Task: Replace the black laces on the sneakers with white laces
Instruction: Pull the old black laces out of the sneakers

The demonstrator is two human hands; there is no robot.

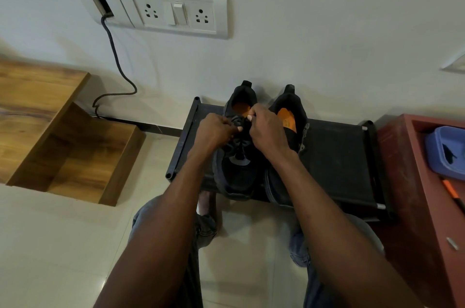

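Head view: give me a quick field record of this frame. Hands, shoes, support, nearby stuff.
left hand: pinches the black lace at the top of the left sneaker
right hand: fingers curled on the same lace
right sneaker: untouched, beside the left one, orange insole showing
support: both sneakers rest on a black rack against the wall
white laces: none visible
right of rack: red cabinet holding a blue tray
wall: socket panel with dark cable
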